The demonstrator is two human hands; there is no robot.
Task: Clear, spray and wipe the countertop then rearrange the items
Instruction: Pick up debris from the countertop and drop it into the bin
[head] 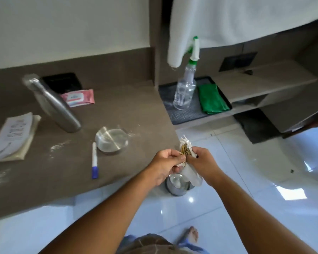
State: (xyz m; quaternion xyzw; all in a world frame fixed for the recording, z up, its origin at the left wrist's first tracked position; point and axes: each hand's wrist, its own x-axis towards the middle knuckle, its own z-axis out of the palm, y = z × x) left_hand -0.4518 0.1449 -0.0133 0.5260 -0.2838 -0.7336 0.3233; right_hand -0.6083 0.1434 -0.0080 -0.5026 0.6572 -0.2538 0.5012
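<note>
Both grips — left hand (168, 160), right hand (200, 158) — pinch crumpled tissue (186, 151), its brownish contents unclear.

The wall (68, 24) at the back is plain and pale. Under it runs a brown strip, the same brown as the worktop. A brown post (155, 39) stands up where the worktop ends. To the right, two pale wooden shelves (264, 83) sit one above the other. A dark square panel (237, 61) is set in the wall above them. The floor (246, 208) has big shiny white tiles. Bright patches of light shine on it, like a window's glow.
</note>
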